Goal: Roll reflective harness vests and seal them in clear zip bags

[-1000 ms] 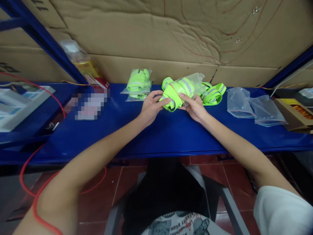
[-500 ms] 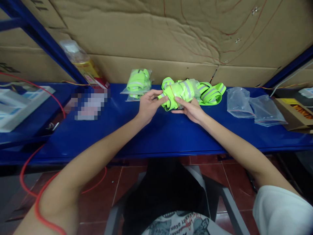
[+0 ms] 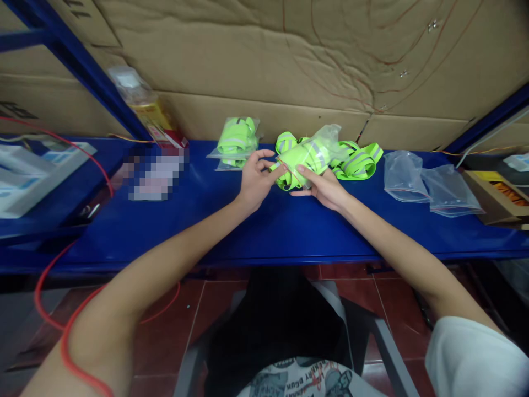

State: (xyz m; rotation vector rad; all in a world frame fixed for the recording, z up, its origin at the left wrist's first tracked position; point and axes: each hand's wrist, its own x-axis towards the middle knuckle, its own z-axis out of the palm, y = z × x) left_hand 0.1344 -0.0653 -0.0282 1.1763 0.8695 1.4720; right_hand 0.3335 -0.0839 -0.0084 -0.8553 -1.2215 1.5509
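Between my hands is a clear zip bag (image 3: pixel 316 144) with a folded neon-yellow reflective strap bundle (image 3: pixel 306 156) inside it. My left hand (image 3: pixel 257 175) pinches the bag's red-lined mouth at its left end, thumb and fingers together. My right hand (image 3: pixel 324 184) is wrapped around the lower right side of the bag, thumb on top and fingers underneath. Loose reflective straps (image 3: pixel 360 161) lie on the blue table just behind and to the right. Left of my hands sit bagged reflective straps (image 3: pixel 236 138), stacked.
Two clear zip bags (image 3: pixel 448 188) lie flat on the blue table (image 3: pixel 264 237) at the right, beside an open cardboard box (image 3: pixel 496 201). A plastic bottle (image 3: pixel 142 105) stands at the back left. A red hose (image 3: pixel 61 325) loops near my left arm. Cardboard (image 3: pixel 248 60) lines the back.
The bag has tilted, its right end now pointing up and away from me. My left fingers have shifted along the bag's mouth; my right hand keeps its hold.
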